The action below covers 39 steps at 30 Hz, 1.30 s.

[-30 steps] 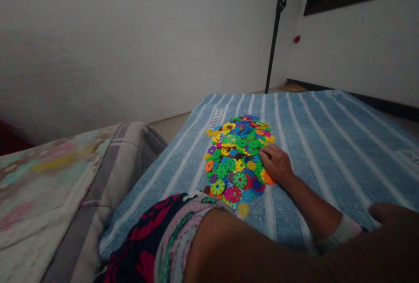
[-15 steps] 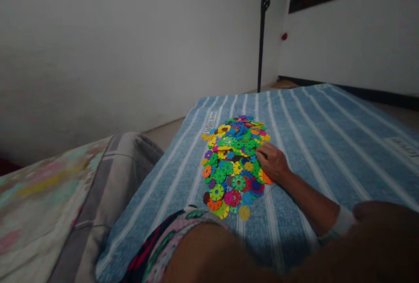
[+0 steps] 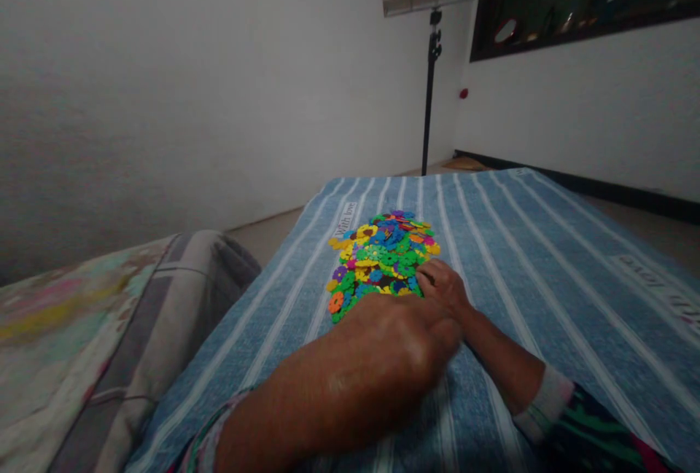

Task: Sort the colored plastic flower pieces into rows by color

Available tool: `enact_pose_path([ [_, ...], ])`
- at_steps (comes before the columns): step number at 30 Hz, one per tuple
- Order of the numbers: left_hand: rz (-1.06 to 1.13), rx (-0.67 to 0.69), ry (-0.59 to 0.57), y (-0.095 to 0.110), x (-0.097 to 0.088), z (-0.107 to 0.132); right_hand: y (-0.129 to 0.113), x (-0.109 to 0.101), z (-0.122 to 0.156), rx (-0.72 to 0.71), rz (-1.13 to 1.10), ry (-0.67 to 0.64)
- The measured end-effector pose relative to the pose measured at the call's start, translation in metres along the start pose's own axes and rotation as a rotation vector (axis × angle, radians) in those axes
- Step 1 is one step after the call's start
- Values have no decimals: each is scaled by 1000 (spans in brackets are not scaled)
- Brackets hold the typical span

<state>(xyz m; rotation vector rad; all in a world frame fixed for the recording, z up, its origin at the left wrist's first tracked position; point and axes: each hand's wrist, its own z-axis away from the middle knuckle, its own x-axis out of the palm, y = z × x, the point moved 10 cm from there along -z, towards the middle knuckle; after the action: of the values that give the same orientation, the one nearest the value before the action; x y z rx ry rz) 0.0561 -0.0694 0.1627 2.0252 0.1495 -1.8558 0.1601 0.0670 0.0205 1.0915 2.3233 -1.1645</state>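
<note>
Flower-shaped discs (image 3: 377, 251) lie heaped on the striped cloth (image 3: 525, 298), which spreads wide rightward. The right hand (image 3: 445, 289) curls at their right edge, the left hand (image 3: 402, 342) near it (whether either's fingers grip, I can't tell).

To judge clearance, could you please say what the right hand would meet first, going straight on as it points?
The right hand would probably meet the green discs just ahead of it first, though exact depth is unclear.

The person's left hand (image 3: 402, 345), back upward, extends across in front of the right hand (image 3: 445, 285), loosely curled inward.
</note>
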Motion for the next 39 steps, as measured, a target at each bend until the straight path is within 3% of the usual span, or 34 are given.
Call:
enact_pose_path([
  [2,11,-130,66,-39,-3,1,0,2,1,-1,-9,-8],
  [4,28,-299,220,-93,-4,10,0,3,1,-1,-22,-9],
  [8,-36,-676,400,-206,14,43,2,1,1,7,-23,8],
  [11,-61,-874,490,-262,26,58,1,0,1,0,-16,14],
  [13,-62,-970,541,-285,32,61,1,-2,1,-9,-13,25],
  [16,-45,-1082,617,-303,40,61,1,-5,-1,-17,0,44],
  [20,-54,-1132,660,-313,55,60,2,-4,-6,-19,7,22],
  [29,-70,-1110,556,-318,74,62,-7,18,-25,-97,48,-92],
  [39,-96,-1157,449,-310,79,58,1,30,-56,-71,163,-93],
])
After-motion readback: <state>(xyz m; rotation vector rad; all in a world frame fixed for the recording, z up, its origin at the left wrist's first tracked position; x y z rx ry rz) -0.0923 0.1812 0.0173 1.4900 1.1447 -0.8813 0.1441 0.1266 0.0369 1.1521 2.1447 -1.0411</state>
